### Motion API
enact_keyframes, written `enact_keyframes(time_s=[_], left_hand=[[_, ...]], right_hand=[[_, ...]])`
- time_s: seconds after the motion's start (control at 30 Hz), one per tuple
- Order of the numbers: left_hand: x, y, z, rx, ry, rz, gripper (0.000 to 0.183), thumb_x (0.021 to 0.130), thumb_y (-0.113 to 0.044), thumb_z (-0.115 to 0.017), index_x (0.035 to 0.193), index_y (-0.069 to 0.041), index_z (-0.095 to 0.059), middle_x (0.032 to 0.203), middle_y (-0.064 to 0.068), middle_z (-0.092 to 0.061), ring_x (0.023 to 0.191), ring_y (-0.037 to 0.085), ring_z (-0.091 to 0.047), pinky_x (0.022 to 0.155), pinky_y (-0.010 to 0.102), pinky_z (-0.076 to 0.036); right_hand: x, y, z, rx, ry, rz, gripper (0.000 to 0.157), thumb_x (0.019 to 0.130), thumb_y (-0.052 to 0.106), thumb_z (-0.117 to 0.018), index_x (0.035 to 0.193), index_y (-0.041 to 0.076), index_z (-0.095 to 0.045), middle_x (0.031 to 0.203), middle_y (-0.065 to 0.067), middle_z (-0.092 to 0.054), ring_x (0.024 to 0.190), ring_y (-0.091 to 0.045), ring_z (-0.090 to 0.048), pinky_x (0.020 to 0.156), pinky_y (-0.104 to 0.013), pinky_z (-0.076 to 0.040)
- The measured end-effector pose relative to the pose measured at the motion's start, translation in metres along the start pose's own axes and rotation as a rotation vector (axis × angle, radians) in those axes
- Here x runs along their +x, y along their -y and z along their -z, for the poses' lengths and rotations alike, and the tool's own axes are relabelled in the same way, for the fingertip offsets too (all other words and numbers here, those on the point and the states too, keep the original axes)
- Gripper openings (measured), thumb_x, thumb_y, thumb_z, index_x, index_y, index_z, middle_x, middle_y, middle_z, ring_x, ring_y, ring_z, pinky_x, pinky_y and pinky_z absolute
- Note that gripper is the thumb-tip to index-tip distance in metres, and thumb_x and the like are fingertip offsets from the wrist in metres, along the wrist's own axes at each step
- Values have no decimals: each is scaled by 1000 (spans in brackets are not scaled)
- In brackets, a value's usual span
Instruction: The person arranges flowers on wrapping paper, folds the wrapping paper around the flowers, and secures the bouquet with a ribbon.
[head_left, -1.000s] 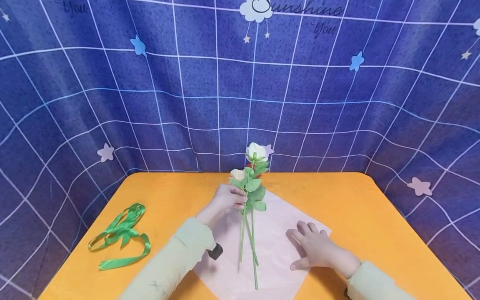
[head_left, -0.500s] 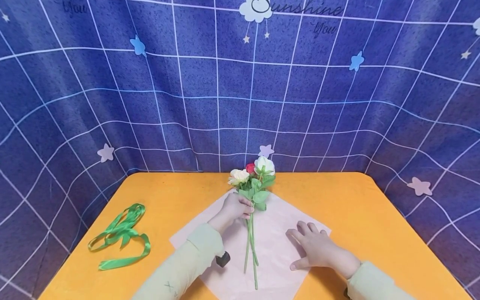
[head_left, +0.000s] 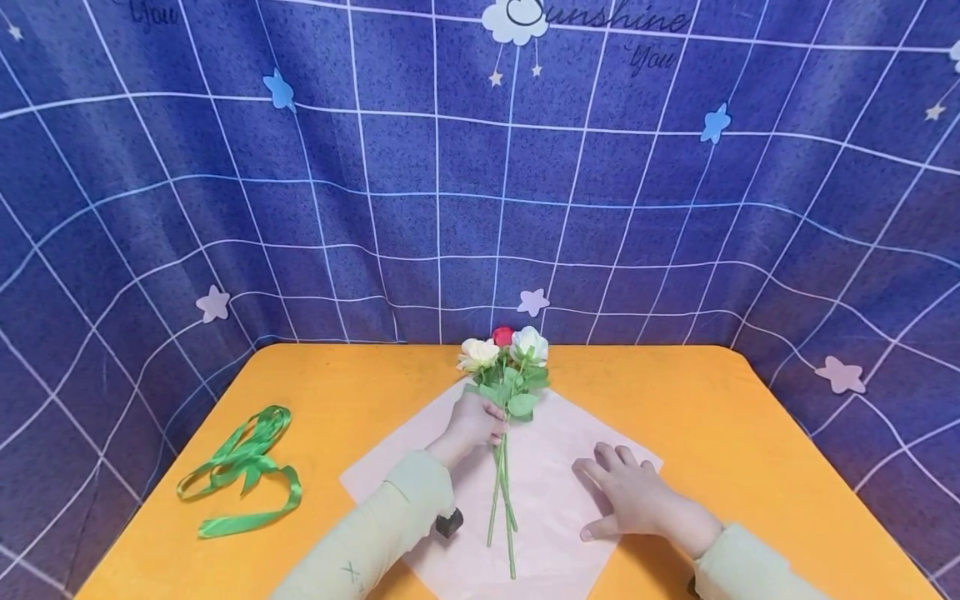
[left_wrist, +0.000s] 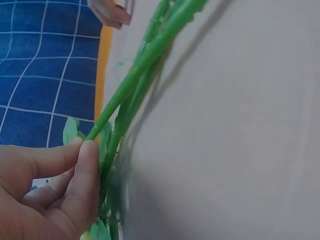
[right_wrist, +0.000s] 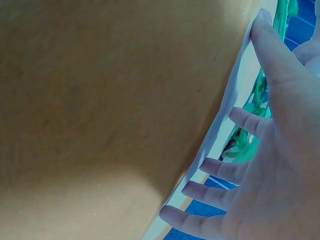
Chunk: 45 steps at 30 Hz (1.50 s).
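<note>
Rose stem [left_wrist: 134,71], pinched by left hand [head_left: 474,419], is needing light pressure; wide-fingered right hand [head_left: 633,496] is apparently touching pink paper [head_left: 558,542].

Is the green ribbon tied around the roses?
No, the green ribbon lies loose on the orange table, well apart from the roses.

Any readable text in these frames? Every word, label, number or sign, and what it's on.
"Sunshine": blue, white-gridded fabric backdrop, top centre, cut by the picture's edge.
"You": same backdrop, under "Sunshine".
"You": same backdrop, top left.
Dark X-like marks on the pale-green fabric left sleeve: too small to read.
None seen on the pale pink sheet or green satin ribbon.
</note>
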<state>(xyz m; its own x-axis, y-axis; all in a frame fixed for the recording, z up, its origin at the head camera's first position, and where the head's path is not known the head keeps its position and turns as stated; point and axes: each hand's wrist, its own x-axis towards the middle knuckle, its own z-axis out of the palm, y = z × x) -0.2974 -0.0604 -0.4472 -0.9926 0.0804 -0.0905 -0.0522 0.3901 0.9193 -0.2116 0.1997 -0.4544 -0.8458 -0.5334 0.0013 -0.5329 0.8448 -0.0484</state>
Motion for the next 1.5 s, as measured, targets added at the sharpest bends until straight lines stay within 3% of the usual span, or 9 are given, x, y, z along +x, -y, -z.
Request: enact_keyframes(time_s=[0.4,0.63,0.83,1.03,1.17,1.33,1.5], left_hand=[[0,6,-2,75,-19,-45,8,74,4,-74,79,3,-68,68,8,-66,48,14,-63,50,28,-54],[-7,2,3,55,0,-45,11,74,4,-74,80,3,-65,67,9,-67,47,15,-62,51,32,-55],[-17,-6,8,70,-1,-59,13,75,3,-74,84,3,-65,69,11,-67,53,24,-65,52,36,-55],[-31,-13,19,213,3,-178,9,76,-2,-73,84,-4,-68,71,1,-64,63,13,-59,59,25,-50],[-48,-17,26,270,20,-246,11,78,-5,-71,87,-6,-68,75,-1,-64,68,10,-55,64,24,-47],[-68,-16,33,333,50,-349,11,79,-5,-70,89,-7,-66,76,-3,-63,69,7,-54,62,20,-46],[-91,-11,39,410,115,-447,14,80,-3,-70,93,-5,-65,81,1,-62,69,7,-56,62,19,-47]], right_hand=[[-2,1,-1,12,-5,4,94,61,77,-63,132,16,-48,133,-24,-42,116,-47,-42,74,-64,-43],[-3,2,0,48,-53,9,91,60,72,-69,129,16,-52,132,-23,-45,115,-46,-44,71,-62,-44],[-1,3,5,57,-59,43,88,60,69,-71,126,14,-54,131,-22,-47,115,-43,-47,72,-61,-45],[-3,5,8,97,-71,102,82,63,65,-73,126,16,-54,130,-18,-49,115,-42,-48,76,-62,-45],[-6,10,13,131,-101,167,80,64,63,-73,126,15,-55,129,-19,-51,115,-40,-50,84,-60,-45],[-13,20,20,125,-150,267,73,69,56,-74,124,12,-55,127,-17,-54,115,-33,-53,94,-50,-45],[-22,31,18,99,-223,367,65,71,47,-77,123,14,-56,123,-6,-56,112,-21,-54,93,-40,-48]])
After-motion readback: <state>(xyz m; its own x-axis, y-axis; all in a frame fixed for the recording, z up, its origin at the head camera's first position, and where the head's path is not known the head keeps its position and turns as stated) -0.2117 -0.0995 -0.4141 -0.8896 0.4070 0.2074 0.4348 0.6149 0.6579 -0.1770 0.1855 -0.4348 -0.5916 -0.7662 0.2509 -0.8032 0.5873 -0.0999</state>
